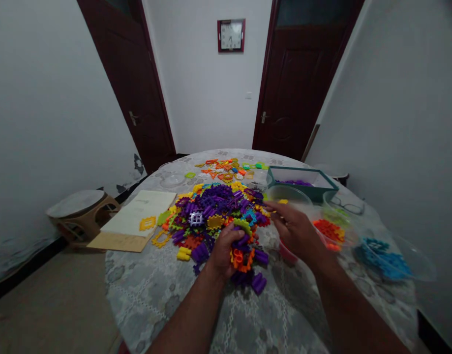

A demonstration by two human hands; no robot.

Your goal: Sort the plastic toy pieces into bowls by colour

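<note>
A large heap of mixed plastic building pieces (218,199), mostly purple with yellow, orange, blue and green among them, covers the middle of the table. At the heap's near side, my left hand (224,250) is closed around several interlocking pieces. A green toothed piece (243,226) shows above its thumb, with an orange piece (242,259) below. My right hand (294,228) reaches in from the right with its fingers pinched together. At its fingertips is a dark purple building piece (256,194). A pink tub (287,252) is partly hidden beneath that hand.
Clear bowls with orange pieces (329,232) and blue pieces (386,258) stand on the right. Behind them are glasses (347,205) and a green-edged box (303,183). An open notebook (137,211) lies left. More loose pieces (226,169) are spread at the back. A stool (80,211) stands left.
</note>
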